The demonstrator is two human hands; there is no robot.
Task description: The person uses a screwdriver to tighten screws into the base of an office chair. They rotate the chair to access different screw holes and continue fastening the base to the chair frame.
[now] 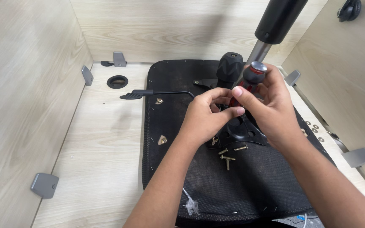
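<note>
An upturned black chair seat [250, 185] lies on a pale wood desk, with a black metal mechanism plate [239, 131] on its underside. My right hand [271, 105] grips a screwdriver [252, 76] with a red-and-black handle and a silver cap, held upright over the plate. My left hand [210, 114] curls beside the shaft, fingers pinched near the tip; whether it holds a screw is hidden. Several brass bolts [229, 154] lie loose on the seat just below the plate. A black lever [148, 93] sticks out to the left.
A black gas-lift column [275, 25] with a silver rod rises at the upper right, next to a black knob [229, 67]. Wood partition walls [22, 84] enclose the desk. Grey brackets [44, 185] sit along the edges, and small washers [315, 126] lie on the right.
</note>
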